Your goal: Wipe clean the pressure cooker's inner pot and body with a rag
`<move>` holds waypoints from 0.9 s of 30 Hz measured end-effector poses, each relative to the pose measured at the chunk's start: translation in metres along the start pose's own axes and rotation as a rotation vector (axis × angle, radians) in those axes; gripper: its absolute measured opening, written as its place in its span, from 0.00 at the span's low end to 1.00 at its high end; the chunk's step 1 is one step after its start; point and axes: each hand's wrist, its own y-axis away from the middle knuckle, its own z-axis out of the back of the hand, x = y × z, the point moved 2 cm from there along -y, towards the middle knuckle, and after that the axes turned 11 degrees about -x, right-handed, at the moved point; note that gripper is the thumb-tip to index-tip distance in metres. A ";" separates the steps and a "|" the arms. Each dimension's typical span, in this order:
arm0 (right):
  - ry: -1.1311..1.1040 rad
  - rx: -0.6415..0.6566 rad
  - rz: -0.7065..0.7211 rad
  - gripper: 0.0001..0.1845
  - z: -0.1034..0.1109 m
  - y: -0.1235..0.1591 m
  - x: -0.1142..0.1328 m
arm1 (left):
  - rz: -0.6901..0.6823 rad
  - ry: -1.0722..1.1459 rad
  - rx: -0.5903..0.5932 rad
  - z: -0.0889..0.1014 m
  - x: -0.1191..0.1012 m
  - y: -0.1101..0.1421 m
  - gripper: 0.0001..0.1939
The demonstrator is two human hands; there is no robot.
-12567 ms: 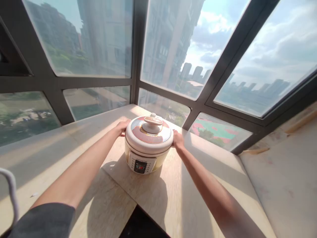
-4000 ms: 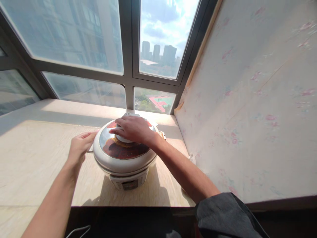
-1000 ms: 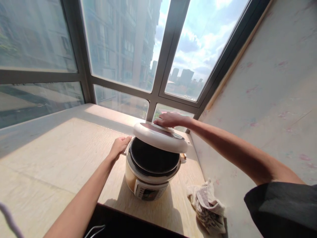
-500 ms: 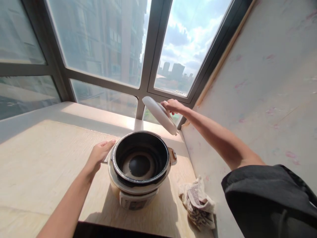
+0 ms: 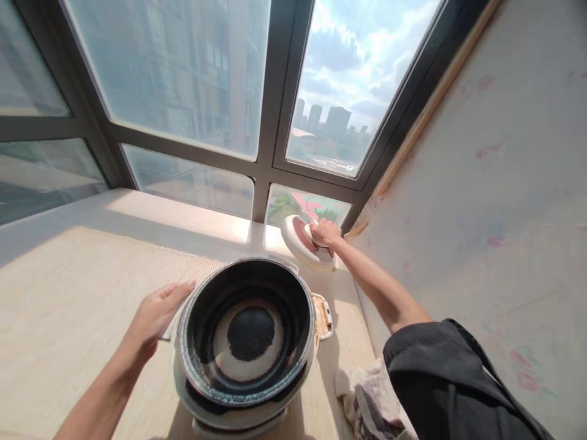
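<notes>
An electric pressure cooker [image 5: 186, 400] stands in front of me with its top off. Its dark inner pot [image 5: 287, 366] shows a worn pale ring on the bottom and no food. At the cooker's left side, my left hand [image 5: 160, 311] is closed on the side handle, its fingers partly hidden. My right hand [image 5: 325, 233] grips the knob of the white and reddish lid [image 5: 296, 241], which is tilted beyond the pot's far right rim, near the window. Whether the lid's lower edge touches the sill cannot be told.
A crumpled cloth [image 5: 373, 397] lies to the cooker's right, partly behind my dark sleeve. The pale tabletop [image 5: 82, 299] runs left and back to a window frame [image 5: 263, 183]. A patterned wall [image 5: 481, 201] bounds the right side.
My right hand has lowered the lid toward the sill and turned it so its top shows. The cooker appears larger and lower in view, with my left hand still at its side.
</notes>
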 end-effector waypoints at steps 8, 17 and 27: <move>0.072 0.038 0.055 0.29 -0.061 0.010 -0.012 | 0.140 0.058 0.030 0.001 0.001 0.000 0.35; 0.129 0.090 0.116 0.29 -0.094 0.007 -0.012 | 0.177 0.039 0.018 0.003 0.018 -0.009 0.37; 0.146 0.084 0.127 0.29 -0.119 0.009 -0.010 | 0.210 0.054 0.069 0.007 0.028 -0.013 0.36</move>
